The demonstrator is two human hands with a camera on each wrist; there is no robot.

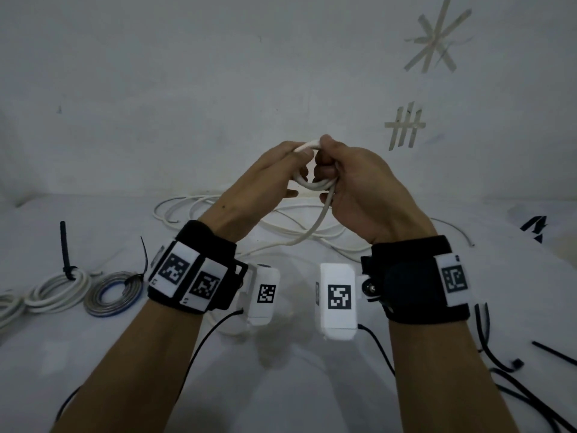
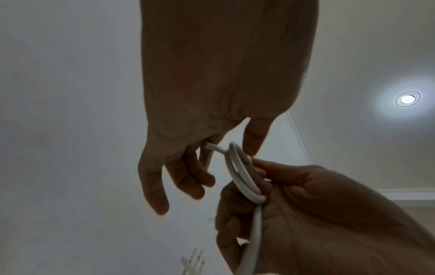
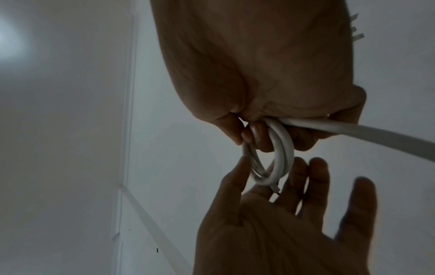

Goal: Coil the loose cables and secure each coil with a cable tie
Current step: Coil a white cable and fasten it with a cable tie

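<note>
White-draped bench point(image 1: 312, 385), taped wall behind. White cable coil point(image 1: 315, 182), raised above the bench: right hand point(image 1: 359, 189) pinches its loops; left hand point(image 1: 259, 182) spread, fingers touching the coil. Advice: keep turns even, feed slack gradually.

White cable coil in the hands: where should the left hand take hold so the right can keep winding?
Probably the free arc of the white cable coil, opposite the right hand, which grips the side where the loose tail leaves. The left hand is open with fingers spread beside that arc, so come in from the left and pinch all the loops together through the ring's opening.
</note>
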